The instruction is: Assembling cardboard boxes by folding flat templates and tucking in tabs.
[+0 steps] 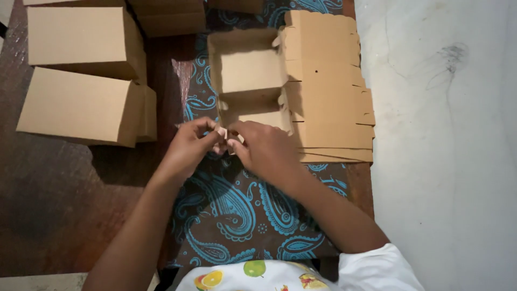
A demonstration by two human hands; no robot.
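Cardboard fills the scene: closed boxes [81, 108] lie at the left on the brown floor [48, 205], and a stack of flat blanks [331, 97] sits just right of the open box [245, 73], which holds nothing. The left hand [188, 148] and right hand [266, 148] pinch the open box's near wall with narrowed fingers, over a blue paisley cloth [237, 210].

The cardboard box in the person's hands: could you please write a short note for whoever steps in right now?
Left hand and right hand both pinch the near wall of the half-folded box, which lies open on the patterned cloth.
Flat box blanks are stacked just right of it.
Done: folded boxes sit to the left on the brown floor.
Left: the near wall is not yet tucked in, its lid is open, and the blanks are unfolded.
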